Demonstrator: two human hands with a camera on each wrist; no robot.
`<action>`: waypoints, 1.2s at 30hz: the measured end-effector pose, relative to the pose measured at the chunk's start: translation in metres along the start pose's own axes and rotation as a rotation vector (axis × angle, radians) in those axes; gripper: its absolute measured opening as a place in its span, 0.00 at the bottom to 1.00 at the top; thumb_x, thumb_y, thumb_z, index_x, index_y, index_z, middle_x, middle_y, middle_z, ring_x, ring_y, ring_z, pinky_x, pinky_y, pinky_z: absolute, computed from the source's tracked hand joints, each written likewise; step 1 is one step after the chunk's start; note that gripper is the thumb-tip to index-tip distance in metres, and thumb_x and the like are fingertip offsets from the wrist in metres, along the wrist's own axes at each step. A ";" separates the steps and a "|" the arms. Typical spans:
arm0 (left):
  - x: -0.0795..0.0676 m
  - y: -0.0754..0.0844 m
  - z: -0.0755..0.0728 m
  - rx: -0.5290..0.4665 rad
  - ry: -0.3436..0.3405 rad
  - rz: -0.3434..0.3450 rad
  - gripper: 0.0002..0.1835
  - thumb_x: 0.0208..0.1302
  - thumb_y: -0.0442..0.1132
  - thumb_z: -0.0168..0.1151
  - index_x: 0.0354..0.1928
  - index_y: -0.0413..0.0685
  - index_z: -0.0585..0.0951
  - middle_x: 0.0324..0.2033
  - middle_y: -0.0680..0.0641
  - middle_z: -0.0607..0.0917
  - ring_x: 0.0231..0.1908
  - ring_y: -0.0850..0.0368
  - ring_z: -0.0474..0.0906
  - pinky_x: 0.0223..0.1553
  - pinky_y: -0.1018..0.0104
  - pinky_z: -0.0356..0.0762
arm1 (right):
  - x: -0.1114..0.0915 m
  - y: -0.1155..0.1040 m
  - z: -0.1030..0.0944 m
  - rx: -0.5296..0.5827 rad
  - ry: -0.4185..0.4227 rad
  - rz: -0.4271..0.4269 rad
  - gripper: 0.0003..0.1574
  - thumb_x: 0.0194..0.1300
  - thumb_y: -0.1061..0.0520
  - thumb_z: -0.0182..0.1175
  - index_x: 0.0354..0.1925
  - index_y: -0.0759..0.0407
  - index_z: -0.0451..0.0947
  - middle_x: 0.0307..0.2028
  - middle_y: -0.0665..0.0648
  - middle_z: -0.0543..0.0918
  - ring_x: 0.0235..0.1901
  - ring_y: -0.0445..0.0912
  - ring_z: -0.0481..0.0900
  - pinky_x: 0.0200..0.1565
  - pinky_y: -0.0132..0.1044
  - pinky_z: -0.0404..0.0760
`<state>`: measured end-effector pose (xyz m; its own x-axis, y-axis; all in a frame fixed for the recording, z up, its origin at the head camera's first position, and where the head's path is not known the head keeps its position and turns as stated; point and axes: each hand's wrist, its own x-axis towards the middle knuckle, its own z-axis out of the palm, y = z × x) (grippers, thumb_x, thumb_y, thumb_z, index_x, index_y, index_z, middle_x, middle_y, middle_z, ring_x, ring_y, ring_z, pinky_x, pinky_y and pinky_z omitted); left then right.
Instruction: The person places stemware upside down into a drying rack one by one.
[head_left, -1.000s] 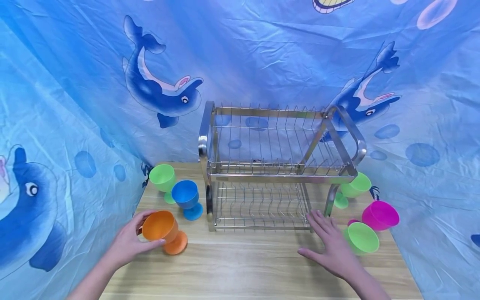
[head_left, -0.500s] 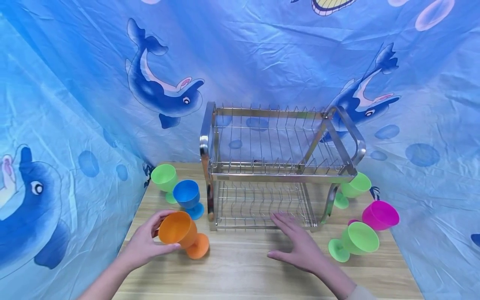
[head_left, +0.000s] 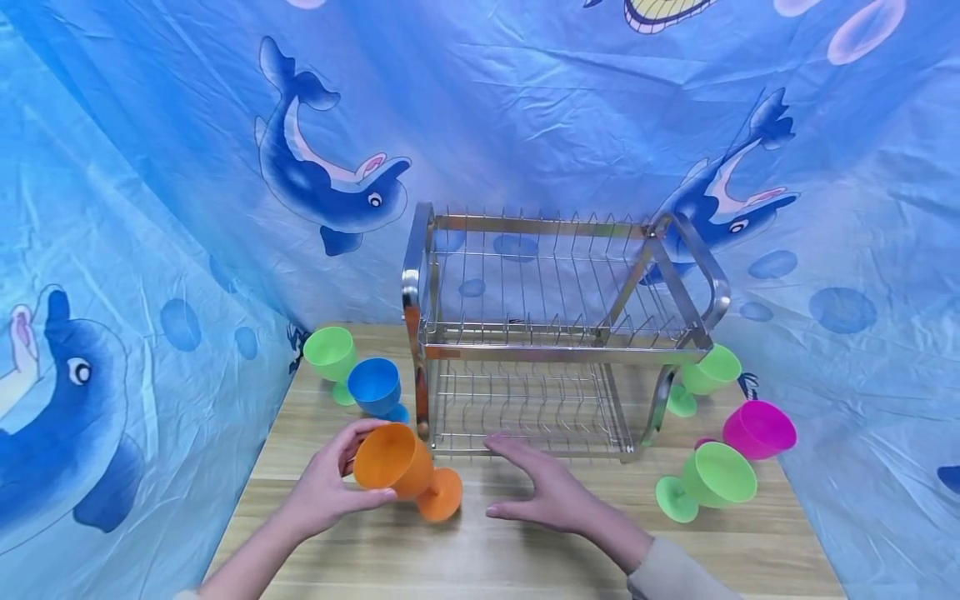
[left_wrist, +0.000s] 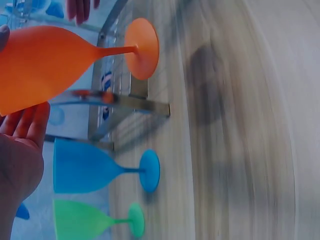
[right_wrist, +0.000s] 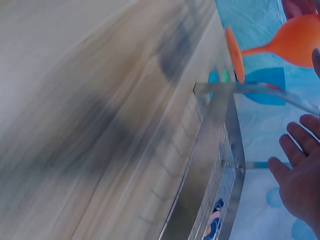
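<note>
An orange plastic goblet (head_left: 395, 461) is held by its bowl in my left hand (head_left: 327, 483), thumb on the near side and fingers round the far side. In the left wrist view the goblet's foot (left_wrist: 142, 49) hangs above the wooden table. My right hand (head_left: 551, 487) is held out in front of the rack with fingers extended, holding nothing, a short gap to the right of the goblet. A blue goblet (head_left: 375, 387) stands just behind my left hand, and a green goblet (head_left: 330, 353) is behind that one.
A two-tier metal dish rack (head_left: 558, 356) stands at the middle back of the table (head_left: 480, 558). To its right are a magenta goblet (head_left: 759, 430), a near green goblet (head_left: 720, 475) and a far green goblet (head_left: 712, 369). A blue dolphin-print curtain (head_left: 525, 125) surrounds the table.
My left hand has carried the orange goblet rightward from beside the blue goblet toward the middle. My right hand has moved left toward it, away from the near green goblet.
</note>
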<state>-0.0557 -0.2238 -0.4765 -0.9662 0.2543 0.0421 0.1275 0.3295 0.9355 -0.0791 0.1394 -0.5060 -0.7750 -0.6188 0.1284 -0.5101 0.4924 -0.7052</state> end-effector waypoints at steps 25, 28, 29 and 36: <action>0.011 0.011 0.050 -0.175 0.040 -0.057 0.42 0.56 0.41 0.84 0.70 0.51 0.72 0.62 0.45 0.84 0.60 0.46 0.82 0.57 0.67 0.85 | 0.024 0.006 0.019 0.220 0.011 0.000 0.31 0.67 0.52 0.77 0.65 0.56 0.83 0.61 0.52 0.87 0.60 0.50 0.85 0.64 0.44 0.85; 0.014 0.014 0.054 -0.182 0.043 -0.077 0.42 0.57 0.42 0.84 0.71 0.53 0.72 0.63 0.46 0.84 0.61 0.47 0.81 0.58 0.67 0.85 | 0.025 0.007 0.021 0.231 0.044 -0.013 0.28 0.67 0.53 0.77 0.62 0.57 0.85 0.57 0.54 0.89 0.56 0.53 0.87 0.60 0.44 0.88; 0.014 0.015 0.056 -0.184 0.043 -0.082 0.42 0.57 0.42 0.84 0.71 0.53 0.72 0.63 0.46 0.83 0.61 0.47 0.81 0.58 0.68 0.84 | 0.025 0.007 0.021 0.230 0.054 -0.016 0.27 0.67 0.54 0.77 0.62 0.58 0.85 0.56 0.55 0.90 0.54 0.54 0.88 0.59 0.44 0.88; 0.018 0.015 0.059 -0.224 0.073 -0.091 0.43 0.56 0.39 0.84 0.72 0.53 0.71 0.64 0.46 0.83 0.61 0.48 0.81 0.59 0.69 0.84 | 0.028 0.006 0.023 0.200 0.111 -0.005 0.22 0.66 0.56 0.77 0.57 0.56 0.88 0.51 0.53 0.91 0.49 0.47 0.88 0.55 0.41 0.89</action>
<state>-0.0576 -0.1608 -0.4822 -0.9861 0.1639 -0.0286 -0.0060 0.1366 0.9906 -0.0952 0.1113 -0.5223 -0.8143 -0.5446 0.2007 -0.4388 0.3514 -0.8270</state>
